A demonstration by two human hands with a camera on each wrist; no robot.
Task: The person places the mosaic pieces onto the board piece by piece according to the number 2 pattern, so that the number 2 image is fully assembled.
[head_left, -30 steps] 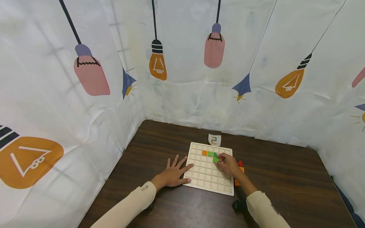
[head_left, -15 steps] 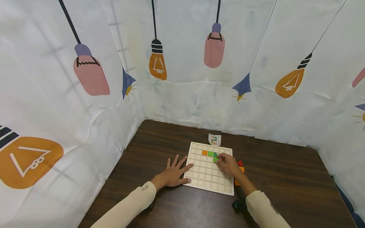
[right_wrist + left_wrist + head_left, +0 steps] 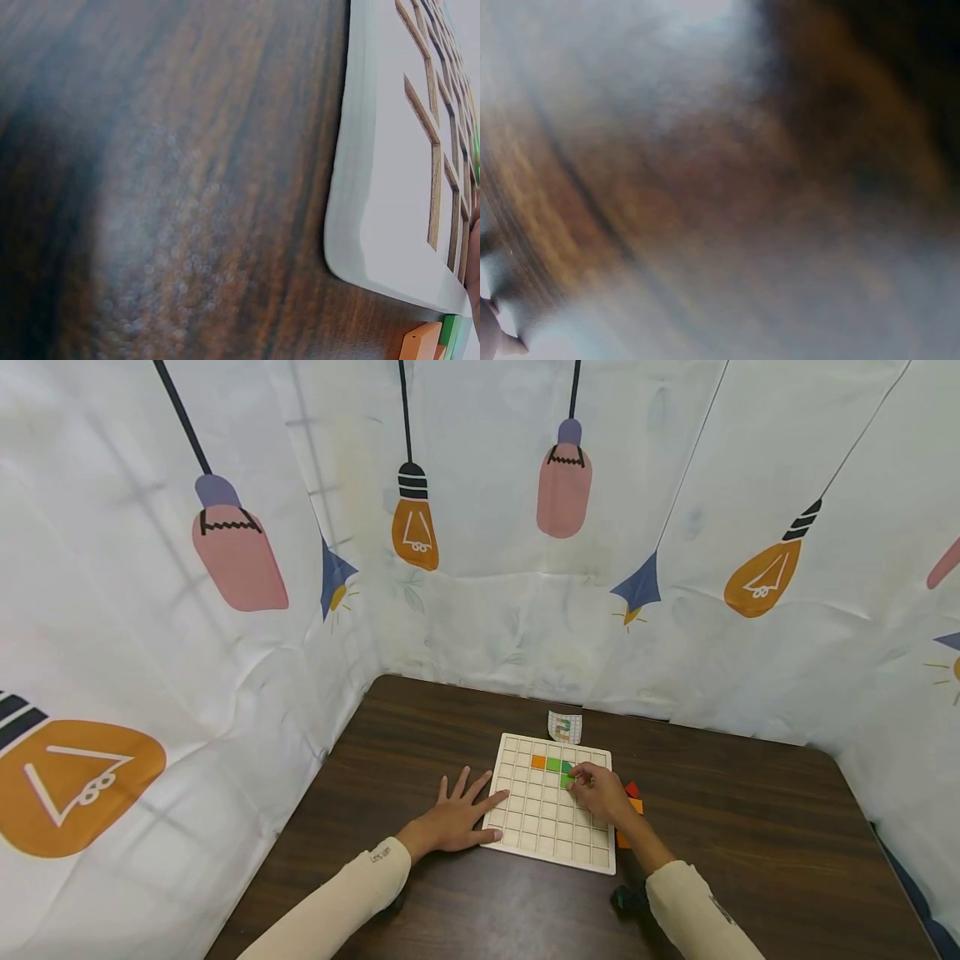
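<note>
A pale wooden grid board [image 3: 536,827] lies on the dark table. My left hand [image 3: 450,822] is spread flat at its left edge, with thumb and little finger reaching onto the board. My right hand [image 3: 598,795] is over the board's upper right, thumb and index finger curled in a pinch at a light green tile [image 3: 567,782]. Just above that tile is a dark green tile [image 3: 567,767], partly covered by the index finger. A green tile [image 3: 553,765] and an orange tile [image 3: 538,762] continue the row leftward. The right wrist view shows the board's corner [image 3: 360,255].
A small printed card [image 3: 564,727] lies behind the board. A red piece [image 3: 632,789] and orange pieces [image 3: 624,841] are beside its right edge, partly behind the right forearm. Dark green pieces [image 3: 624,900] lie near the right sleeve. A patterned curtain [image 3: 487,635] surrounds the table.
My right thumb has drawn in very slightly at the light green tile. The left hand, board and other tiles have stayed in place.
</note>
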